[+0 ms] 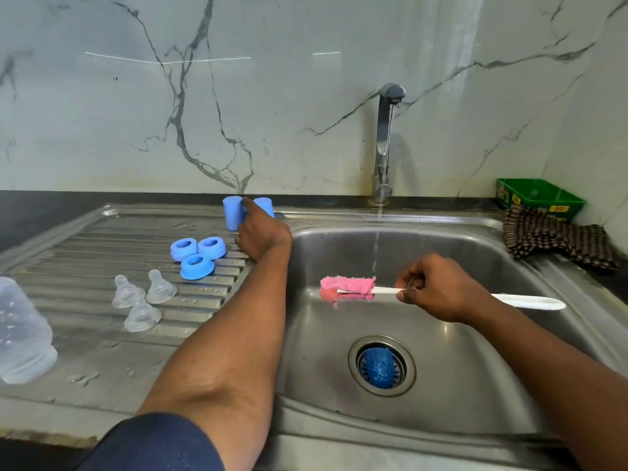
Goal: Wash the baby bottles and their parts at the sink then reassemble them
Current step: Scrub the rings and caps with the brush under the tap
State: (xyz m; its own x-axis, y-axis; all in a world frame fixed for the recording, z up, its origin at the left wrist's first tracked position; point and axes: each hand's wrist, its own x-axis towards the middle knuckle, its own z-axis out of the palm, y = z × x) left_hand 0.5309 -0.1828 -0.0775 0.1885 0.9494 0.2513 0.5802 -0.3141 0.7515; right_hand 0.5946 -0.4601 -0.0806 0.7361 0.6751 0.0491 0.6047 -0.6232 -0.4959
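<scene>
Left hand (261, 234) reaches to the back of the drainboard (85, 300), index finger out between two blue caps (233, 212); grip on them unclear. Right hand (438, 290) grips the brush (350, 287) handle over the sink (475, 385), pink head just beside the running water (376, 246). Three blue rings (197, 254) and three clear teats (142, 300) sit on the drainboard, a bottle (23, 334) at the left edge. Another blue cap (380, 367) lies in the drain.

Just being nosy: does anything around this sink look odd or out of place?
One thing: a blue cap sits down in the drain of the sink, while the other caps stand on the draining board. The tap runs onto nothing.
</scene>
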